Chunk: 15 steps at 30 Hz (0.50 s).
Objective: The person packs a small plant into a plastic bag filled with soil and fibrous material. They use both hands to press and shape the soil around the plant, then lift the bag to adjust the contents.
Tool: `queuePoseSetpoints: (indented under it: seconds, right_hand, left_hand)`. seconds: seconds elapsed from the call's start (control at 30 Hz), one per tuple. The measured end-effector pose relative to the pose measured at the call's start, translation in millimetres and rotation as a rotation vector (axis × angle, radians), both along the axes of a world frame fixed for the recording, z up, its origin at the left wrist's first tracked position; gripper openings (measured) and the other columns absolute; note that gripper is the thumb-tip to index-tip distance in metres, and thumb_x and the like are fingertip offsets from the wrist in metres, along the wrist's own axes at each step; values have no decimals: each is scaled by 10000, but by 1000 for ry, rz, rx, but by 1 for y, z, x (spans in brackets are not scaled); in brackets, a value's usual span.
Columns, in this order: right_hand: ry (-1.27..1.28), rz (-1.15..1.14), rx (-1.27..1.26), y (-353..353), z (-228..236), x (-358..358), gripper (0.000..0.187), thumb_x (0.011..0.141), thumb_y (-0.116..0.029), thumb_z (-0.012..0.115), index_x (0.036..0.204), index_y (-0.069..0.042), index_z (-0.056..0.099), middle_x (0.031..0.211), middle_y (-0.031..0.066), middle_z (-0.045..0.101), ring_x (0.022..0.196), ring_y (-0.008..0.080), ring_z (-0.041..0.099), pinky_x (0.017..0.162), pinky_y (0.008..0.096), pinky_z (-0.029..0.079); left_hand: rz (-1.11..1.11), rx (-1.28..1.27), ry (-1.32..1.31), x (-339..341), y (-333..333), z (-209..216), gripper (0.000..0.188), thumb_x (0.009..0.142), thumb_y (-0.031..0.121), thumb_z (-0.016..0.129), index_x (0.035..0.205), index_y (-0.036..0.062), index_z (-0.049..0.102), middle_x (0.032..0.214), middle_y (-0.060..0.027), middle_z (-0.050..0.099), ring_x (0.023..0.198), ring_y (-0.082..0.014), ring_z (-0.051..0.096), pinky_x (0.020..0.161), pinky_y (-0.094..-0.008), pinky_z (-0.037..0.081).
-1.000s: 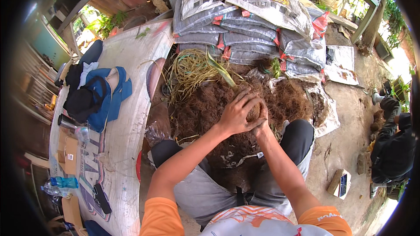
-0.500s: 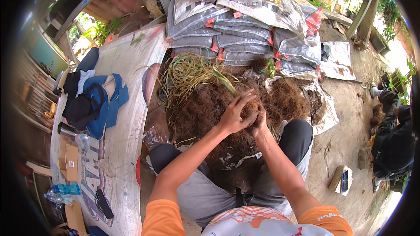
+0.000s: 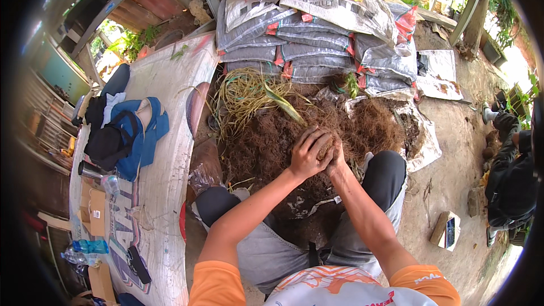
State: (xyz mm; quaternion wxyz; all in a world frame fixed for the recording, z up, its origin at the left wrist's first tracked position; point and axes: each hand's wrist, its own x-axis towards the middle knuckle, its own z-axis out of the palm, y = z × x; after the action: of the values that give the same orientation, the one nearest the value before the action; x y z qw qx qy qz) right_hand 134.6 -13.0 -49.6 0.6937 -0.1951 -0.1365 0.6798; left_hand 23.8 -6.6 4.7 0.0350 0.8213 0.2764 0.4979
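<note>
Above the brown fibre heap between my knees, both hands are cupped around a ball of brown fibre (image 3: 324,147). My left hand (image 3: 309,152) wraps its left side, fingers bent over the top. My right hand (image 3: 338,156) presses against the right side, its fingers partly hidden. A long green leaf with yellowish edges (image 3: 285,106) slants up and left from the ball; where its lower end meets the ball is hidden by my fingers. Loose brown fibre (image 3: 258,147) lies below and around my hands.
Stacked grey sacks (image 3: 314,51) stand at the back. Dry grassy strands (image 3: 243,93) lie before them, with more fibre (image 3: 377,127) on a white sack at right. A long white board (image 3: 164,192) at left carries bags and bottles. A person in dark clothes (image 3: 513,187) is at far right.
Both hands have closed more tightly around the fibre ball, with the left fingers now folded over it. The leaf has shifted slightly left and down.
</note>
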Motion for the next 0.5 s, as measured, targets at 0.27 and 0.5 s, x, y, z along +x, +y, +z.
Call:
queuePoseSetpoints:
  seconds: [0.27, 0.5]
  right_hand:
    - [221, 63, -247, -1, 30, 3, 381, 960, -358, 388, 1226, -110, 502, 1154, 60, 584, 1022, 222, 588, 929, 421, 493]
    - [111, -23, -116, 5, 60, 1, 398, 963, -333, 364, 1219, -72, 523, 1175, 106, 602, 1055, 248, 594, 940, 405, 485]
  left_hand:
    - [-45, -113, -3, 3, 12, -9, 476, 800, 297, 667, 1186, 40, 562, 1197, -147, 555, 1122, -338, 525, 974, -460, 442]
    - [124, -153, 70, -5, 1, 28, 874, 748, 488, 716, 1349, -27, 347, 1277, -238, 422, 1190, -417, 425, 986, -518, 384]
